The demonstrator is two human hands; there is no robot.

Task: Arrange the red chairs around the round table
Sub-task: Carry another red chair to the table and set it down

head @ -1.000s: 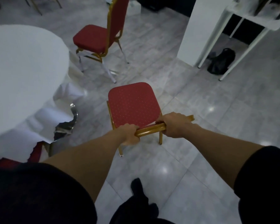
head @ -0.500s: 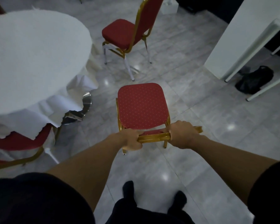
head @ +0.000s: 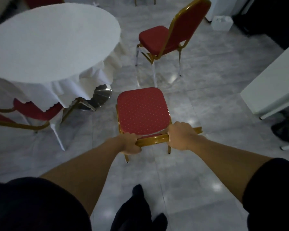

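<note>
A red chair (head: 142,110) with a gold frame stands in front of me, its dotted seat facing away. My left hand (head: 129,143) and my right hand (head: 180,136) both grip the gold top rail of its backrest. The round table (head: 47,42), covered by a white cloth, is to the upper left, a short gap from the chair. A second red chair (head: 165,37) stands beyond, to the table's right, seat turned toward the table. A third red chair (head: 32,112) is tucked partly under the cloth at the left.
The table's chrome base (head: 100,95) shows under the cloth. A white table (head: 274,84) stands at the right with a dark bag (head: 285,129) beneath it. A white box (head: 222,23) sits on the floor at the back. My dark-trousered legs and feet (head: 137,212) are below.
I have walked with the held chair toward the round table, which now shows more fully on the left. The tucked chair at the left has come into view. Both hands keep their grip.
</note>
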